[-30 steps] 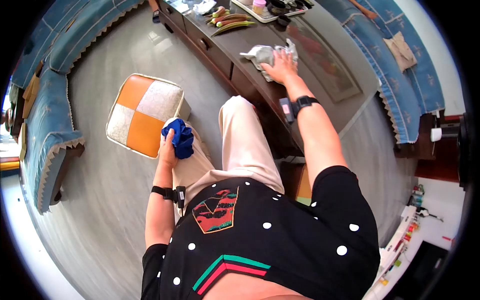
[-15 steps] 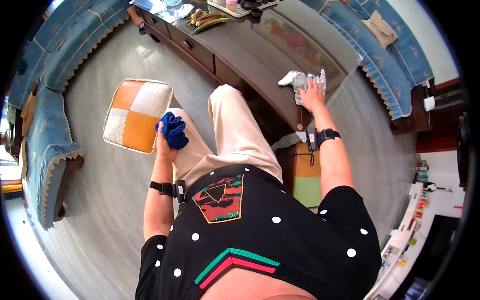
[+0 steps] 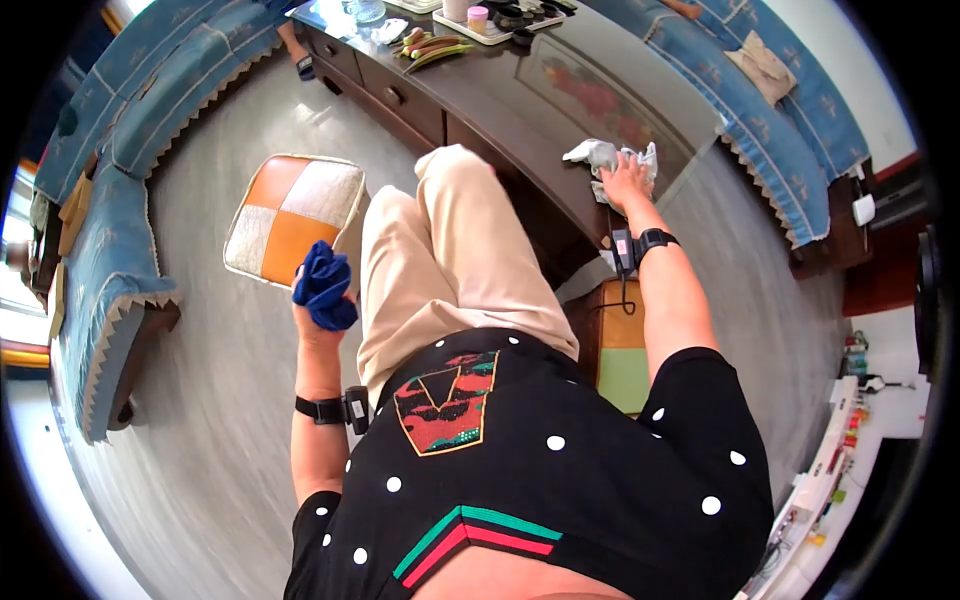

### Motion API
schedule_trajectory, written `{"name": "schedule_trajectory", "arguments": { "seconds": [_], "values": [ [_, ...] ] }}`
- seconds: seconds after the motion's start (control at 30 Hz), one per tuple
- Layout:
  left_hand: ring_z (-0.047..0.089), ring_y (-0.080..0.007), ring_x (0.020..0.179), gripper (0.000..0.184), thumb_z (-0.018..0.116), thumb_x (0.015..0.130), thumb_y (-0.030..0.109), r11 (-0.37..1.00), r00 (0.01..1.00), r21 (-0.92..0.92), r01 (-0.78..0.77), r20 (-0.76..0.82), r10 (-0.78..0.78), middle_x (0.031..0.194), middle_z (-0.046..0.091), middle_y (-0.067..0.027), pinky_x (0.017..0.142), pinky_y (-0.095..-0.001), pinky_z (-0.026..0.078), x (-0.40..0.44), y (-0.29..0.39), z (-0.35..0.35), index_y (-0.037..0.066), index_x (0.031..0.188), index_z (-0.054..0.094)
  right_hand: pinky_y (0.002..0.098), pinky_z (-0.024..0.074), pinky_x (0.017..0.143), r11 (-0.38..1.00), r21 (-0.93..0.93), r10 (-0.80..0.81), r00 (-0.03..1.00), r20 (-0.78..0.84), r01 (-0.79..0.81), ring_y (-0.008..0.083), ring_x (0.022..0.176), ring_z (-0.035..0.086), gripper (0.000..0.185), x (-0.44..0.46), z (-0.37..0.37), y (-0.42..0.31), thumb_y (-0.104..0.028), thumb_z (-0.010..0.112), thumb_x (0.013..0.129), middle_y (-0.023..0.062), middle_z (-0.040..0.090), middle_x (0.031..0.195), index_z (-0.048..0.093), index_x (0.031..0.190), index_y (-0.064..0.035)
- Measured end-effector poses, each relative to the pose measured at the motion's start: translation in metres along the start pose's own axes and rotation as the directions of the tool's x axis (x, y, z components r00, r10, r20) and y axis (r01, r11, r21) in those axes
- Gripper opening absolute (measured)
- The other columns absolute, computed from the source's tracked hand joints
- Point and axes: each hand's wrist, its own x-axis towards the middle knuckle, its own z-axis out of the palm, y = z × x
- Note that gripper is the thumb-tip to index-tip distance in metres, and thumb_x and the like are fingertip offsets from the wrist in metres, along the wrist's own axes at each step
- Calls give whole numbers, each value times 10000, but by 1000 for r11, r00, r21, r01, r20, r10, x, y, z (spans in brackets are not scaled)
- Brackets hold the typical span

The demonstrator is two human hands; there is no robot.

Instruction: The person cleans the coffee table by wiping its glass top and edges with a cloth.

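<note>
Your left hand (image 3: 312, 318), gripping blue cloth (image 3: 325, 285), had moved off your thigh (image 3: 388, 245); your right hand (image 3: 627, 183) lay spread, grey cloth (image 3: 597, 153) beneath it, seemingly best pressed evenly

this looks like a home's living room: blue sofas (image 3: 110, 240) with zigzag-edged covers stand on both sides, one bearing a beige cushion (image 3: 762, 68), around a low dark bench (image 3: 490, 90) with drawers and a patchwork stool (image 3: 295, 213).
</note>
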Motion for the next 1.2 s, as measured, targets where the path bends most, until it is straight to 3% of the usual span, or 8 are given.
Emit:
{"name": "schedule_trajectory", "arguments": {
  "seconds": [0.1,0.33,0.43,0.67,0.87,1.0,1.07,1.2],
  "values": [
    [620,-185,659,399,385,954,364,1000,992,10,-11,-124,12,974,667,-73,548,-315,505,-17,10,-15,109,1200,569,590,178,1127,1000,-17,-2,999,36,3,333,1456,107,699,2,-3,-3,-550,461,910,52,137,1587,234,1503,-257],
    [525,-175,580,445,398,935,394,999,994,-42,35,-106,-39,909,649,-61,571,-309,468,-42,7,-17,70,1186,573,597,159,1129,999,-23,-41,999,34,42,338,1461,80,716,19,1,-8,-563,454,902,54,122,1591,218,1510,-268],
    [531,-182,561,438,384,940,391,996,988,76,55,-151,-43,872,648,-49,562,-314,469,-40,2,-7,83,1186,576,609,163,1120,996,16,-91,996,25,91,368,1452,102,762,22,-1,-17,-563,492,864,86,146,1585,215,1511,-270],
    [598,-197,581,459,373,961,435,988,962,13,152,-232,-145,842,653,-44,467,-329,472,-41,0,23,88,1195,561,632,212,1089,958,114,-249,961,-120,262,441,1417,172,866,-3,1,-46,-514,588,808,169,129,1573,135,1519,-317],
    [658,-237,750,471,417,949,437,982,978,-26,186,-87,-187,1010,651,-85,513,-370,552,-51,-6,-9,88,1244,533,674,251,1054,809,93,-569,813,-123,581,467,1394,210,660,-22,17,-50,-393,607,813,145,257,1537,382,1431,-346],
    [651,-234,676,461,434,940,454,975,962,-22,220,-161,-220,929,660,-84,508,-350,540,-44,-10,-38,99,1209,553,650,279,1043,770,26,-630,766,-128,638,498,1358,260,714,-57,4,-62,-414,664,788,178,293,1515,381,1435,-302],
    [652,-229,688,460,464,923,475,954,898,-46,295,-327,-294,943,661,-78,528,-348,545,-39,-7,-52,127,1208,562,650,278,1044,754,-27,-654,746,-126,656,495,1365,248,755,-66,-3,-72,-398,693,775,167,282,1518,359,1444,-291],
    [645,-156,691,423,459,926,479,938,856,178,299,-485,-181,990,668,-7,499,-268,479,-18,-2,-75,179,1200,575,668,278,1044,744,-56,-667,736,-115,666,476,1386,211,754,-54,14,-106,-305,703,787,165,253,1519,334,1443,-254]
  ]
}}
